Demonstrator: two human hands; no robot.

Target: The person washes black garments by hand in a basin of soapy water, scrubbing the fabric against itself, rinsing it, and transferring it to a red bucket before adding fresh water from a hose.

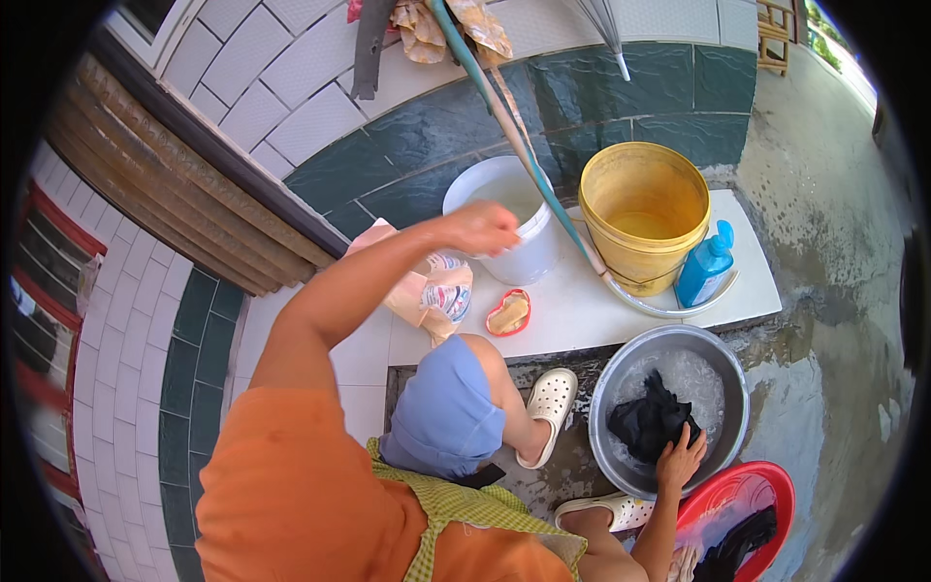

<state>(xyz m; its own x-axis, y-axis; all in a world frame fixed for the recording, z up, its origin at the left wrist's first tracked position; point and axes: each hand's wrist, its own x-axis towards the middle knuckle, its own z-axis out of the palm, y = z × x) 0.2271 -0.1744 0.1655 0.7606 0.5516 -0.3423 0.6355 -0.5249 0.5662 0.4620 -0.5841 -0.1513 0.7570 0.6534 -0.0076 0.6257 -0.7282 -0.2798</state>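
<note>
My left hand (pixel 485 230) is raised in front of the white bucket (pixel 543 254), fingers curled closed. What they hold, if anything, I cannot make out. Low on the right, the fingers of my right hand (pixel 682 458) grip the edge of a wet black cloth (pixel 648 417). That cloth lies bunched in sudsy water inside a round grey basin (pixel 603 388). Below my left forearm, a crumpled pink plastic bag (pixel 432 303) rests on the white ledge (pixel 582 325). Beside it is a small red heart-shaped dish (pixel 525 318) with a tan piece in it.
A yellow bucket (pixel 645 254) and a blue pump bottle (pixel 705 267) stand on the ledge's right part. A green hose (pixel 514 136) slants down between the buckets. Near my right forearm sits a red tub (pixel 782 485) with dark laundry. Wet concrete (pixel 824 291) spreads at right.
</note>
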